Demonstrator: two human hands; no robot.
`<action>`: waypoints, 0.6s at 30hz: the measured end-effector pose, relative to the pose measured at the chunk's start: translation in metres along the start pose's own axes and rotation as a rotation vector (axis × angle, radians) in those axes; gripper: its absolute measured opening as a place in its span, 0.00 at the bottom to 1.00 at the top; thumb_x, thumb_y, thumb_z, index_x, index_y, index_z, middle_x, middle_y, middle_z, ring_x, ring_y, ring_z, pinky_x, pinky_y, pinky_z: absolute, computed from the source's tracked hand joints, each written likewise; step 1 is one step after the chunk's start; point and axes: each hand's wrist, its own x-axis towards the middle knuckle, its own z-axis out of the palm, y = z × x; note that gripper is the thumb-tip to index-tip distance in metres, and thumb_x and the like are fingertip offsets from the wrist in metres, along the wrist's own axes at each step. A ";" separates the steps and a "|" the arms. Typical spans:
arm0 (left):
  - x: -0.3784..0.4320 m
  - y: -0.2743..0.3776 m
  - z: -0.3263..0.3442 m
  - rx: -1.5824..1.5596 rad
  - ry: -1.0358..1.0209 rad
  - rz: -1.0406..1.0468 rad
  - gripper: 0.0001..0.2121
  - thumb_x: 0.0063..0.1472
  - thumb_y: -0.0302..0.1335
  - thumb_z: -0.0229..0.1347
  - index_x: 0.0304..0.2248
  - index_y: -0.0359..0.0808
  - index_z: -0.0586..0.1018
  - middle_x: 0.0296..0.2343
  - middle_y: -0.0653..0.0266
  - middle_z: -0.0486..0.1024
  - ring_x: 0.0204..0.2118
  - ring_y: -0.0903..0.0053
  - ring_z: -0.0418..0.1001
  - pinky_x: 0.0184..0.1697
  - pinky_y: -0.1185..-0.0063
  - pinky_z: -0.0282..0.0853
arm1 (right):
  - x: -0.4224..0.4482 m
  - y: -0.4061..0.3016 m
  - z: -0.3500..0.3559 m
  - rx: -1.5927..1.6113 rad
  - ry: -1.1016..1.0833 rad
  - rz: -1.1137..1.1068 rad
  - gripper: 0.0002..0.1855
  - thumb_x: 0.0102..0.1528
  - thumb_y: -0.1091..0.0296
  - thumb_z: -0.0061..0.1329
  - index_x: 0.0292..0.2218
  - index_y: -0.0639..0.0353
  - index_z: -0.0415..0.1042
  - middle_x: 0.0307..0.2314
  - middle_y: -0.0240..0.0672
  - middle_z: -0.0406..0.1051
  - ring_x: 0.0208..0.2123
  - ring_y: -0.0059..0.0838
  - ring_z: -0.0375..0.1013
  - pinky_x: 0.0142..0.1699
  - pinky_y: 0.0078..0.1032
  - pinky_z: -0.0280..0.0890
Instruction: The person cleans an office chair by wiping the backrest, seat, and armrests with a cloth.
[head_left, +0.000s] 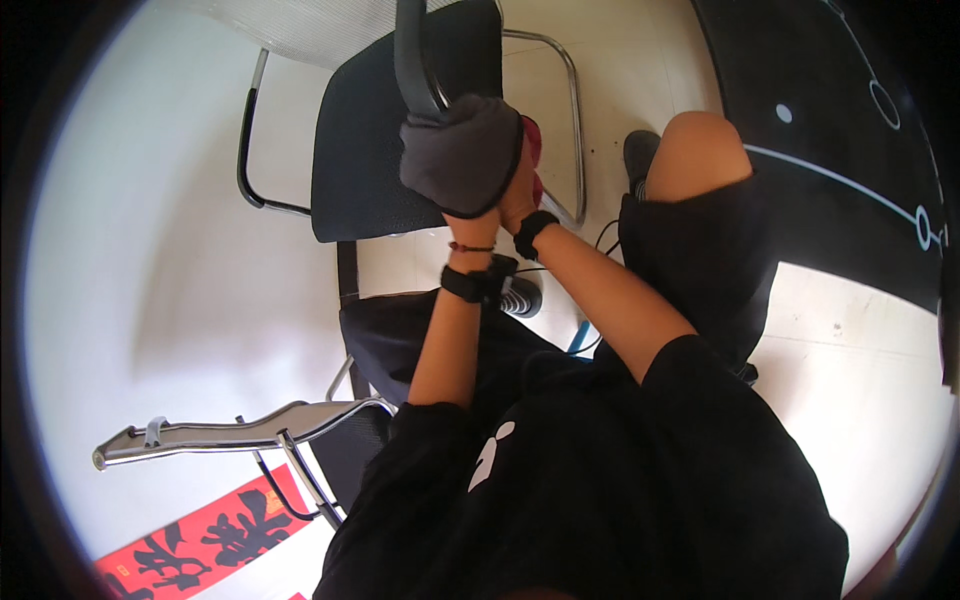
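Note:
A bunched dark grey cloth item (461, 157) with a black trimmed edge is held up in front of the black seat of a chair. My left hand (471, 223) goes up into its lower opening, so only the wrist and heel show and its fingers are hidden. Against the cloth's right edge, my right hand (515, 196) grips it, with its fingertips hidden. Pinkish-red fabric (534, 146) shows behind and right of that hand. Both wrists wear black straps, and the left one carries a small black device (501, 276).
A chair with a black seat (360, 157), dark armrest and metal frame stands ahead. Another metal-framed chair (247, 435) is at lower left, near a red banner (202, 540) bearing writing. A black surface with white lines (825, 180) lies right. Thin cables (607, 244) run near my feet.

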 end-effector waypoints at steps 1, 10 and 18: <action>-0.007 0.016 0.000 0.042 -0.004 0.077 0.22 0.56 0.35 0.50 0.49 0.36 0.66 0.49 0.57 0.63 0.51 0.64 0.61 0.51 0.70 0.56 | -0.008 0.016 -0.008 0.058 0.067 0.114 0.27 0.48 0.56 0.48 0.47 0.57 0.60 0.44 0.40 0.62 0.46 0.41 0.61 0.52 0.31 0.54; -0.050 0.081 0.029 0.587 -0.737 0.109 0.24 0.58 0.36 0.45 0.51 0.31 0.61 0.51 0.47 0.57 0.54 0.51 0.53 0.56 0.57 0.40 | -0.105 0.163 -0.089 -0.669 -0.222 0.315 0.18 0.50 0.58 0.44 0.40 0.57 0.66 0.39 0.41 0.66 0.43 0.40 0.64 0.46 0.34 0.58; -0.114 0.043 0.082 -0.192 -0.380 -0.337 0.23 0.58 0.39 0.46 0.43 0.24 0.66 0.44 0.38 0.61 0.50 0.48 0.54 0.55 0.61 0.40 | -0.145 0.226 -0.103 -0.833 -0.410 0.542 0.15 0.51 0.58 0.40 0.34 0.56 0.70 0.40 0.45 0.67 0.45 0.40 0.64 0.46 0.40 0.57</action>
